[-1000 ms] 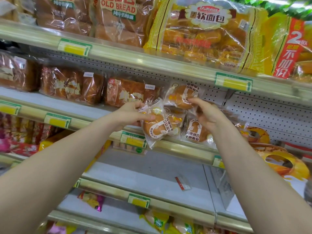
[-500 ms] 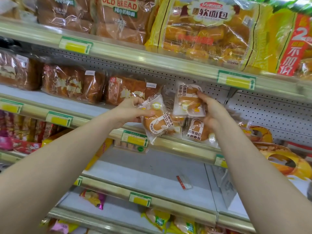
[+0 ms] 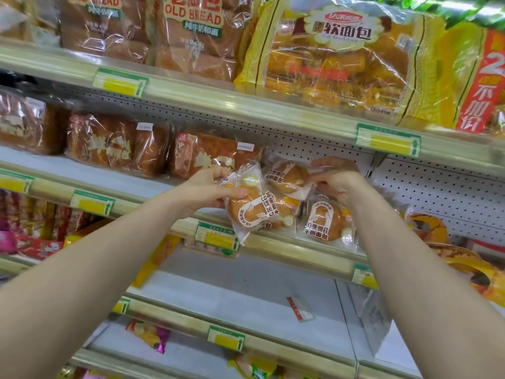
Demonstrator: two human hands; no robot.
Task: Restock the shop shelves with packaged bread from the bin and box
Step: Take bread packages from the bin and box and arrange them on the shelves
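Observation:
My left hand pinches the top edge of a small clear bread packet, a round bun with brown and white print, held just in front of the middle shelf. My right hand grips a second bun packet by its right edge, up against the pegboard back and atop the pile. Two more of the same packets lie on the shelf under my hands.
Brown loaf packs fill the middle shelf to the left. Large bread bags line the top shelf. The white shelf below holds a small red tag. Yellow ring-shaped packs sit at the right.
My right hand has moved the upper bun packet left and laid it lower onto the pile. My left hand has kept hold of its packet, nearly unmoved.

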